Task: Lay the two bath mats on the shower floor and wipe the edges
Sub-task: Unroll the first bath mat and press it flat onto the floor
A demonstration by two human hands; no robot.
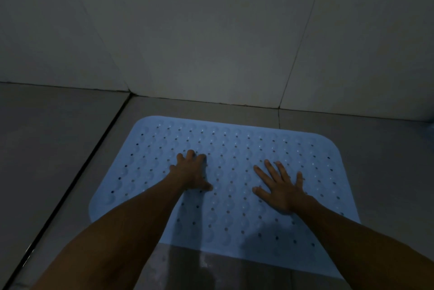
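A blue mat (pixel 234 172) lies flat on the floor (pixel 58 148). The left hand (pixel 191 172) and right hand (pixel 280 186) press it, fingers spread.

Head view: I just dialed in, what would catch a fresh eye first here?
The light blue bath mat dotted with holes stands out, lying flat on the grey shower floor near the wall corner. Both hands press on its middle with spread fingers: the left hand toward the mat's left, the right hand toward its right. Only one mat is clearly visible.
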